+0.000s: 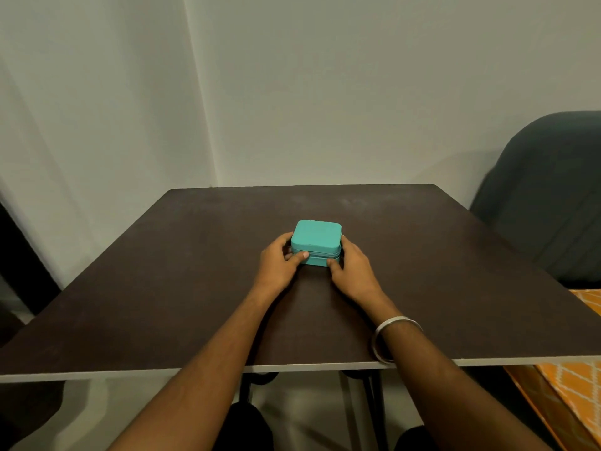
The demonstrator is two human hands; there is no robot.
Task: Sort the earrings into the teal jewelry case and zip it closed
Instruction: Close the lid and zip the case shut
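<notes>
A small square teal jewelry case [316, 235] sits shut on the dark brown table [195, 271], near its middle. My left hand [279, 265] grips the case's left side, its thumb lying along the zip seam at the front. My right hand [353, 268] holds the right side, thumb against the lower front edge and fingers around the right wall. A silver bangle [388, 336] circles my right wrist. No earrings are in view.
The table stands against a pale wall. A dark grey chair back [546, 196] rises at the right, with orange patterned fabric [572, 395] below it. The table's near edge [130, 374] runs across the lower frame.
</notes>
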